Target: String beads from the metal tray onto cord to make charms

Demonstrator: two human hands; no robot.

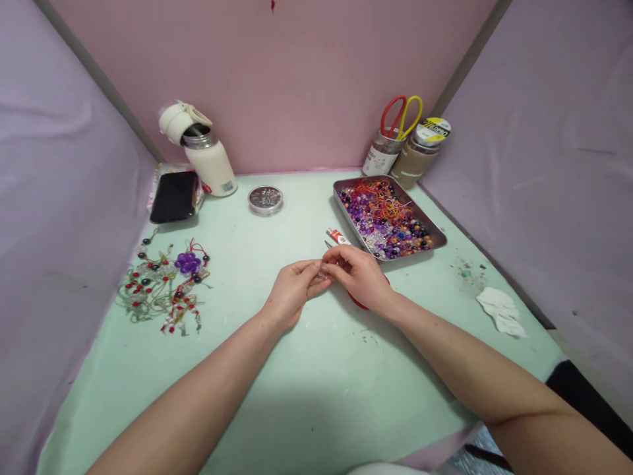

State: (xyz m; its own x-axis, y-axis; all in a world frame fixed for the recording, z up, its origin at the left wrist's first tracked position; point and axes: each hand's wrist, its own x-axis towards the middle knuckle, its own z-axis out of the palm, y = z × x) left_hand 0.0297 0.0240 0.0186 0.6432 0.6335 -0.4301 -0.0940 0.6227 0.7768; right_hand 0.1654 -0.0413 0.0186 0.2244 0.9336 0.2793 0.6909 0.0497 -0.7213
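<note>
My left hand (295, 290) and my right hand (360, 274) meet over the middle of the table, fingertips pinched together. Between them are small clear beads (324, 271), mostly covered by the fingers; any thread is too fine to see. Under my right hand lie red-handled scissors (357, 301), largely hidden, a blade tip poking out past the knuckles. Just beyond those fingers is a red and white lighter (338, 236). A metal tray (440, 243) behind my right hand holds many purple, black, clear and orange beads with tangled orange-red cords.
Beaded cords (153, 284) with a purple bead flower (188, 262) lie at left. Behind them are a black phone (174, 196) and an open cream bottle (212, 165). A round spool case (266, 200), jars (380, 155) and a crumpled tissue (500, 311) stand around.
</note>
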